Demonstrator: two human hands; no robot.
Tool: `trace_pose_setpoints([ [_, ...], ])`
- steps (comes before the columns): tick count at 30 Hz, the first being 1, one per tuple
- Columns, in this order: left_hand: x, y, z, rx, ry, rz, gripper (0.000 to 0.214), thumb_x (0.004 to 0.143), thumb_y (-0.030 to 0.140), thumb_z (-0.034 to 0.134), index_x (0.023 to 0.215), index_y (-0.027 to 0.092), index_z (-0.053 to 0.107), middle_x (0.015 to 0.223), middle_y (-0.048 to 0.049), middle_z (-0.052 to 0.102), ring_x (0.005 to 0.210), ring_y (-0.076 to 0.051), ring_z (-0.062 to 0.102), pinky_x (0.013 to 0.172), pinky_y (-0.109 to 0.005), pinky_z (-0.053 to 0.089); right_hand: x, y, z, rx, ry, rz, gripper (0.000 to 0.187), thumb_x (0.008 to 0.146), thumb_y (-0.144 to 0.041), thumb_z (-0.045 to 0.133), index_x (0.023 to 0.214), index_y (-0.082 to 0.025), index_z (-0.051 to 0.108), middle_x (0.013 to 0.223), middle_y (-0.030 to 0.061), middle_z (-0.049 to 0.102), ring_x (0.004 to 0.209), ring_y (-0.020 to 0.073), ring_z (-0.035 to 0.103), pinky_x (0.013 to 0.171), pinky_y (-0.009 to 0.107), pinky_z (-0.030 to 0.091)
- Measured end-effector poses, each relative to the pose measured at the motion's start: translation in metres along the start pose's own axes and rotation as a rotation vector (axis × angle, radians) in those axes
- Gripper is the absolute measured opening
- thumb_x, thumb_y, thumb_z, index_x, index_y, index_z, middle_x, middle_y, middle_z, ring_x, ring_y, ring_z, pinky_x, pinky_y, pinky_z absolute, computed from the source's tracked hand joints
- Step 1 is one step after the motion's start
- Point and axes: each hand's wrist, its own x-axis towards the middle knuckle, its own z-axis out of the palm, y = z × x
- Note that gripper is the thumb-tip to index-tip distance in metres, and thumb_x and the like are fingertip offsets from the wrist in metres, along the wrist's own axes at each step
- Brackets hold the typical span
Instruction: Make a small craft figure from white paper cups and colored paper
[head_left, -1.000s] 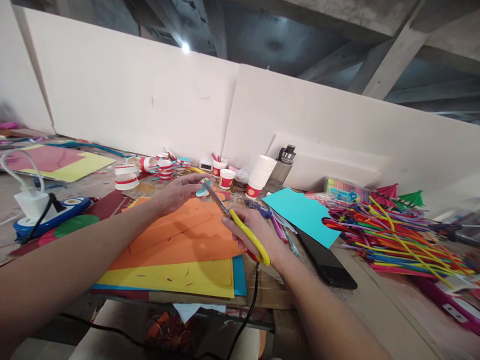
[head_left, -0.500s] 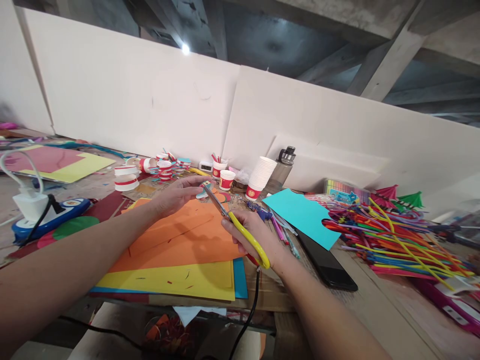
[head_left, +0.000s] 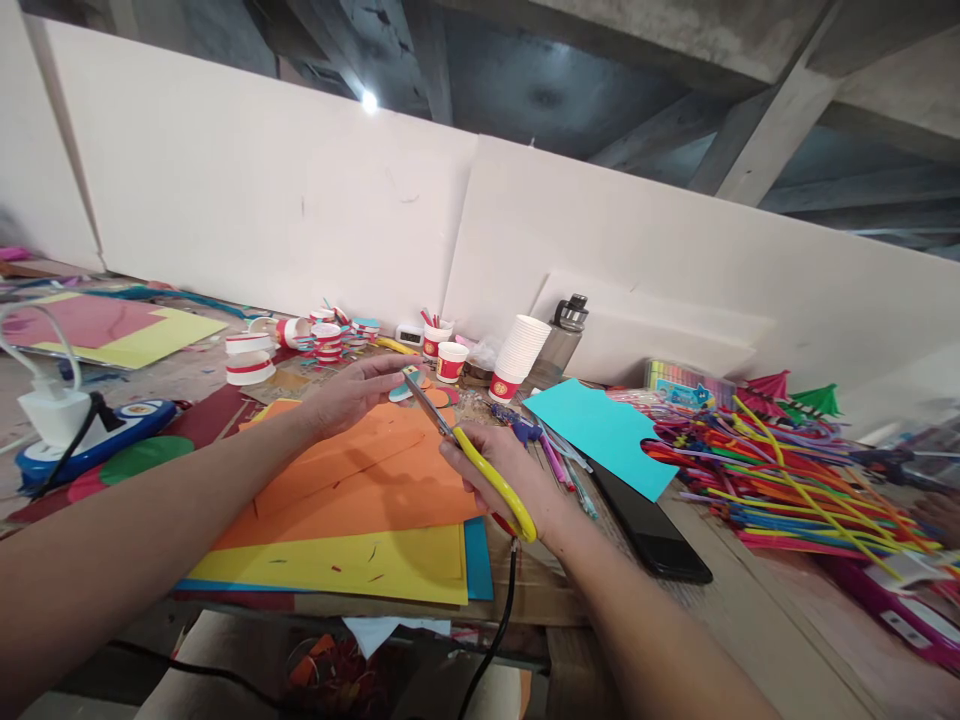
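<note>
My right hand is closed around the yellow handles of a pair of scissors, whose metal blades point away and to the left. My left hand has its fingers pinched on a small pale piece at the blade tips; it looks like paper, but most of it is hidden. Below both hands lies orange paper, on top of yellow paper and blue paper. Cut paper rounds lie just beyond the scissors.
A stack of paper cups and a bottle stand at the back. To the right are turquoise paper, a black phone and many pipe cleaners. Cut cups and a blue power strip sit left.
Both hands and the scissors stay almost where they were, with the blades still at the small piece. The view has shifted very slightly. A blurred brownish shape now shows at the right edge.
</note>
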Motion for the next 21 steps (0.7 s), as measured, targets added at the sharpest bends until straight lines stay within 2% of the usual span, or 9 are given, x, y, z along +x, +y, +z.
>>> trace_pose_setpoints([
  [4,0.001,-0.002,-0.001,0.000,-0.009,-0.012,0.042,0.081,0.035,0.074,0.120,0.020,0.072,0.121,-0.0118,0.070,0.111,-0.027,0.061,0.089,-0.036,0.048,0.001,0.004,0.002,-0.024,0.021,-0.023,0.037,0.089,-0.045,0.059,0.062,-0.022,0.047,0.049,-0.0030,0.048,0.037,0.0081,0.038,0.038,0.022,0.022],
  [7,0.001,-0.002,-0.002,0.003,-0.016,-0.018,0.043,0.082,0.035,0.074,0.122,0.019,0.071,0.121,-0.0117,0.070,0.110,-0.025,0.062,0.091,-0.036,0.048,0.003,0.007,0.003,-0.051,0.030,-0.061,0.037,0.090,-0.044,0.058,0.062,-0.022,0.047,0.051,-0.0030,0.046,0.042,0.0084,0.036,0.043,0.023,0.021],
  [12,0.000,0.004,0.000,0.002,-0.003,-0.013,0.044,0.079,0.036,0.077,0.119,0.019,0.073,0.123,-0.0130,0.069,0.112,-0.028,0.061,0.091,-0.038,0.047,0.005,0.007,-0.001,-0.135,0.007,-0.142,0.038,0.089,-0.046,0.058,0.064,-0.022,0.044,0.060,-0.0034,0.044,0.054,0.0106,0.035,0.051,0.025,0.025],
  [16,-0.001,0.006,-0.002,0.025,-0.010,0.015,0.042,0.079,0.037,0.077,0.118,0.022,0.073,0.127,-0.0106,0.068,0.112,-0.026,0.061,0.092,-0.038,0.047,0.005,0.008,-0.003,-0.129,-0.053,-0.173,0.031,0.091,-0.047,0.056,0.074,-0.022,0.049,0.069,-0.0026,0.049,0.062,0.0122,0.041,0.057,0.025,0.032],
  [18,-0.001,0.004,-0.006,0.031,-0.025,0.021,0.041,0.081,0.037,0.075,0.119,0.022,0.073,0.129,-0.0106,0.067,0.113,-0.026,0.061,0.094,-0.038,0.047,0.004,0.007,-0.005,-0.111,-0.045,-0.157,0.029,0.092,-0.046,0.055,0.076,-0.021,0.050,0.069,-0.0021,0.050,0.062,0.0122,0.044,0.056,0.025,0.034],
  [21,0.002,-0.001,-0.013,0.006,-0.050,0.044,0.041,0.083,0.037,0.073,0.123,0.024,0.071,0.132,-0.0105,0.066,0.117,-0.027,0.060,0.098,-0.041,0.045,0.001,0.002,-0.009,-0.027,-0.082,-0.029,0.030,0.093,-0.046,0.051,0.077,-0.021,0.049,0.064,-0.0031,0.050,0.051,0.0103,0.046,0.046,0.022,0.035],
])
